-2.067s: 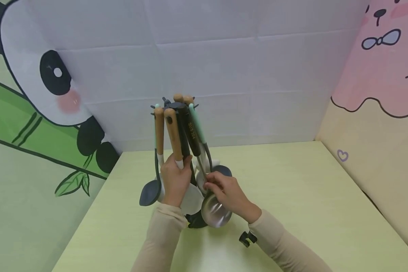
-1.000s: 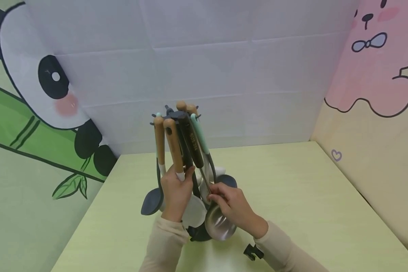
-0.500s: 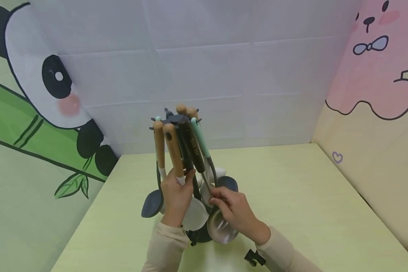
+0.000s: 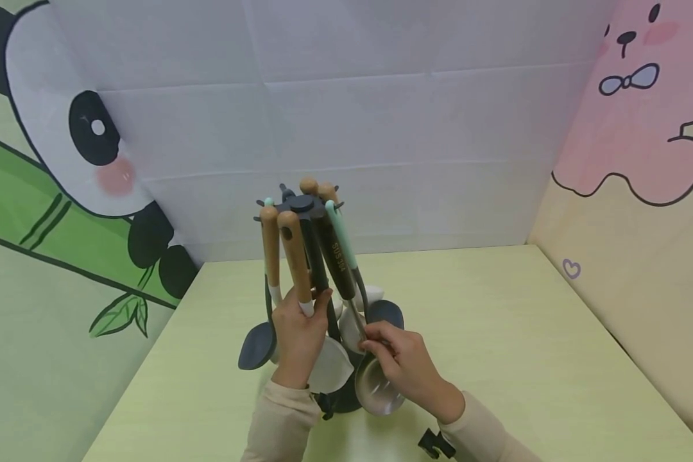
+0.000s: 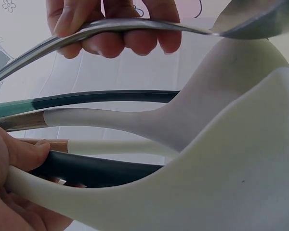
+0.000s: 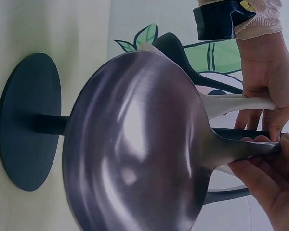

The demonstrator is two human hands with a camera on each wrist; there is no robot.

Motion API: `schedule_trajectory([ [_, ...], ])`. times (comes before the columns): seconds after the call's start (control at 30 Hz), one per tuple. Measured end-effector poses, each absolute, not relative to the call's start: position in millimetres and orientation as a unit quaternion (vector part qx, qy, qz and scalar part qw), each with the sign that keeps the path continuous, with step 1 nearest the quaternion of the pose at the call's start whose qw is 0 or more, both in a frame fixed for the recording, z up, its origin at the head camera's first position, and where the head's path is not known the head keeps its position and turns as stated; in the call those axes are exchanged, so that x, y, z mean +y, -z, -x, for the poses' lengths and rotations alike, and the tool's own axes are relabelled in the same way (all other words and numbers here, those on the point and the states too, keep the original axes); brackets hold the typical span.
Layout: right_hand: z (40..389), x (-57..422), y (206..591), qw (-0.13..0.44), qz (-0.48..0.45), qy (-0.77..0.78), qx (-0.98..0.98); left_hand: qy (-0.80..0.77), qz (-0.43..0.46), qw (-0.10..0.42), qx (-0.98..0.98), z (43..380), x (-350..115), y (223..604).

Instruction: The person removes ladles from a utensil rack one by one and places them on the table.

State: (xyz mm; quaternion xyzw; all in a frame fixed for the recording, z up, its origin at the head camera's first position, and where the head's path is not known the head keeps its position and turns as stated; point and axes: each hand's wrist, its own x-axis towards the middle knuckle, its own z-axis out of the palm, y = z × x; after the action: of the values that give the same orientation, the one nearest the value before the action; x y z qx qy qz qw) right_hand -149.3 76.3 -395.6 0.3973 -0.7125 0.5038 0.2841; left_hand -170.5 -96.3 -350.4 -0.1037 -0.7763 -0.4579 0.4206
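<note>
Your left hand [image 4: 299, 340] is curled around the post of the black utensil stand [image 4: 301, 204], with its thumb against the post. Your right hand [image 4: 412, 366] pinches the metal stem of the stainless-steel ladle [image 4: 379, 389] between thumb and fingers, just above the bowl. The ladle tilts, its bowl just below your right hand and its black handle, marked SUS 304, leaning up and away toward the top of the stand; whether that end is on a hook you cannot tell. The stand's round base [image 6: 29, 122] is below both hands, over the pale table [image 4: 496, 314]. Right in front of your left hand runs a wooden-handled white utensil [image 4: 330, 366], its wide head between your two hands. A second wooden handle [image 4: 270, 247] rises just above your left hand, and a dark blue utensil head [image 4: 256, 346] hangs just left of it. The mint-green handle [image 4: 341, 234] stands above and behind your right hand, and another dark blue head [image 4: 387, 313] shows just beyond its knuckles.
</note>
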Motion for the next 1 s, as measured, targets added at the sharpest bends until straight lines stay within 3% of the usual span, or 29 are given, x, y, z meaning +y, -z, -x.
schedule_trajectory([
  [1.0,149,92,394,0.314,-0.374,-0.495,-0.719,0.470,0.108,0.410,-0.774,169,-98,351],
])
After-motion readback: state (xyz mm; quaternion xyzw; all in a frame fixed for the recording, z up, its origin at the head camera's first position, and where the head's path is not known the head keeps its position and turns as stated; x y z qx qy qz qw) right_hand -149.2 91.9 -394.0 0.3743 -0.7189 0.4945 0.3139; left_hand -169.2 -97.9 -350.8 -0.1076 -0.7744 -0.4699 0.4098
